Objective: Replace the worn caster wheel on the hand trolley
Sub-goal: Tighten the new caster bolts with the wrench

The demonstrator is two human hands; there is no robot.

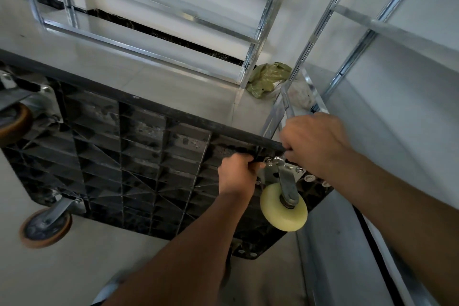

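Head view looks down on the hand trolley (139, 146), which lies flipped with its black ribbed underside facing you on the pale floor (124, 64). Your left hand (238, 174) curls its fingers around a dark tool handle (244, 156) at the top edge of the caster's mounting plate (288, 171); what kind of tool it is stays hidden by your fingers. Your right hand (315, 144) grips the far right corner of the trolley deck, fingers curled down at the bolts (269, 162) on that plate, and you cannot tell from here whether they pinch a bolt or just hold the edge. Just below both hands, the cream caster wheel (284, 207) stands up from the deck in its grey metal fork (288, 184), near the trolley's right corner. Two brown-rimmed caster wheels sit at the left side: one (46, 227) at the near left corner, another (15, 122) at the far left, partly cut off by the frame edge. Beyond the trolley, metal shelving frames (159, 7) stand against the white wall, and a crumpled green plastic bag (269, 77) lies on the floor by a shelf leg.
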